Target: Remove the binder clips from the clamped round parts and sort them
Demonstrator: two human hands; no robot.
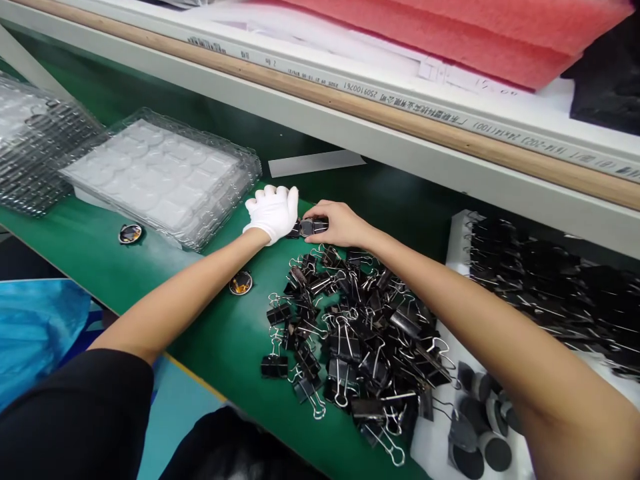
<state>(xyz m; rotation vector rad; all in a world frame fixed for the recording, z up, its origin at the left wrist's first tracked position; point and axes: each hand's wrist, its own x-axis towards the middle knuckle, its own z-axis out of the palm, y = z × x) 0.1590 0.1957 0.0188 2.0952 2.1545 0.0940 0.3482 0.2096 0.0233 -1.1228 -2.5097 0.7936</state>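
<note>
My left hand, in a white glove, is on the green bench with its fingers slightly apart. The base of its thumb is against a black binder clip. My bare right hand closes its thumb and fingers around a small dark round piece with binder clips at its sides. How the clips sit on the piece is partly hidden by my fingers. Just below my hands spreads a heap of black binder clips with silver wire handles.
Clear plastic trays are stacked left, with more trays beyond. Two small round parts with orange bits lie nearby. Dark discs and rows of clipped pieces fill the right. A shelf edge overhangs the bench.
</note>
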